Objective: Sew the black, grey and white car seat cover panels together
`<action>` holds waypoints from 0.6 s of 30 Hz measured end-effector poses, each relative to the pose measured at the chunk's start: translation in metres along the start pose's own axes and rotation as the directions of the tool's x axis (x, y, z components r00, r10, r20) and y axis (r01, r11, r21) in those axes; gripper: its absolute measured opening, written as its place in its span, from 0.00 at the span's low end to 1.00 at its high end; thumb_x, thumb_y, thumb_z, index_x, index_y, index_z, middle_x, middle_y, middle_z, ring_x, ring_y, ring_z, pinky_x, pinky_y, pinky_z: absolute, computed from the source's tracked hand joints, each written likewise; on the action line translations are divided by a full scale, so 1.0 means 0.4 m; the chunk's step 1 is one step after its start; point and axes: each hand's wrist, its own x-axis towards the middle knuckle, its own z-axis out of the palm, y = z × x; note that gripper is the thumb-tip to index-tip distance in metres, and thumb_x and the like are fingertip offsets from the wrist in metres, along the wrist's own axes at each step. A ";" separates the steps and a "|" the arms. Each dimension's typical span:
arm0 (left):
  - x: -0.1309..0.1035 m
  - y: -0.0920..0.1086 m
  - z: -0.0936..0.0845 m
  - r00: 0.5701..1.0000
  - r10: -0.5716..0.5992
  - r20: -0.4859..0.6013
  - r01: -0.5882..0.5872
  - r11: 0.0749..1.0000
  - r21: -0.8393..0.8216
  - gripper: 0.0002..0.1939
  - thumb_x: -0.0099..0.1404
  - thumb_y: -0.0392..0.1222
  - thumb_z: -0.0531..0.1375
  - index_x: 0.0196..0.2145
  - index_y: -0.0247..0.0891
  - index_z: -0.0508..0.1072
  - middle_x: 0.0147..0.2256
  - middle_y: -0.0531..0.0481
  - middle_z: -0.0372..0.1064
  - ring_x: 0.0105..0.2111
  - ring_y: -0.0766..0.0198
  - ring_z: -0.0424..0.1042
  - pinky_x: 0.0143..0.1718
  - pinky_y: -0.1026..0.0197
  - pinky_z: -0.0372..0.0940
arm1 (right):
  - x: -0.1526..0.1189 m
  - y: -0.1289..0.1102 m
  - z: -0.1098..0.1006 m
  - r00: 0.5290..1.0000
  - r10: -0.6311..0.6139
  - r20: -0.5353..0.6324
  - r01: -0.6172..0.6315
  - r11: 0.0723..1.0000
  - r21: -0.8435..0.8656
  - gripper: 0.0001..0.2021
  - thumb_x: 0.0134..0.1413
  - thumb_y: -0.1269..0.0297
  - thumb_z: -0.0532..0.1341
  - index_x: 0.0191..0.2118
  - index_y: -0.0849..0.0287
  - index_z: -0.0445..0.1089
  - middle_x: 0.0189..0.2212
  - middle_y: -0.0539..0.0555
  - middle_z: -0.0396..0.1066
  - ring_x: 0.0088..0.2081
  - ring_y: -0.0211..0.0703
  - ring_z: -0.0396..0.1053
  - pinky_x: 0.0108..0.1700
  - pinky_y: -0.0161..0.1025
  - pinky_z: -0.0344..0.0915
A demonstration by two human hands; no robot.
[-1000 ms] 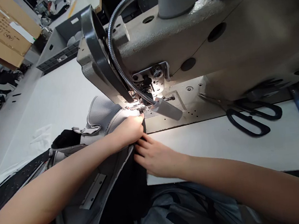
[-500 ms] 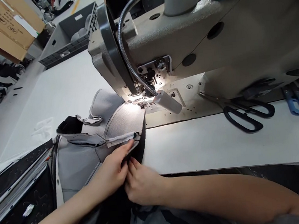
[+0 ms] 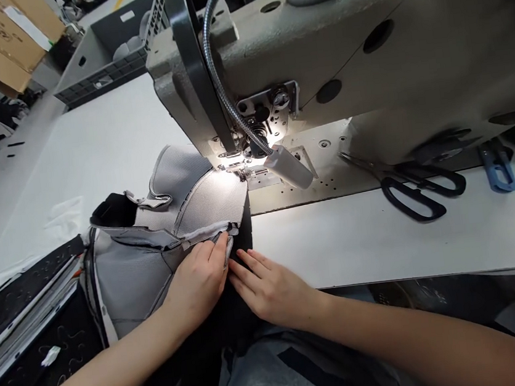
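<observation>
A grey mesh piece with black edging lies on the table's left part, its upper right end under the needle area of a sewing machine. My left hand grips the piece's lower right edge, fingers bent around the seam. Just right of it, my right hand lies on the black fabric with its fingers stretched out. A small lamp on a bendy metal arm lights the stitching spot. The needle itself is hard to make out.
Black-handled scissors and a blue tool lie right of the needle area. A grey crate stands at the back left, near a cardboard box. White scraps lie left of the mesh piece.
My right hand has moved slightly right and up, and its fingers have straightened from a bent grip. My left hand has curled more over the seam. The view has shifted slightly.
</observation>
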 end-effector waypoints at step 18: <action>0.091 -0.007 0.006 0.954 -0.026 0.297 0.202 0.789 -0.580 0.20 0.64 0.33 0.50 0.51 0.31 0.71 0.44 0.40 0.74 0.42 0.58 0.74 0.46 0.59 0.70 | 0.001 -0.030 0.014 1.000 0.005 0.000 -0.005 1.000 -0.008 0.16 0.58 0.73 0.50 0.46 0.75 0.70 0.44 0.71 0.72 0.50 0.64 0.69 0.53 0.56 0.67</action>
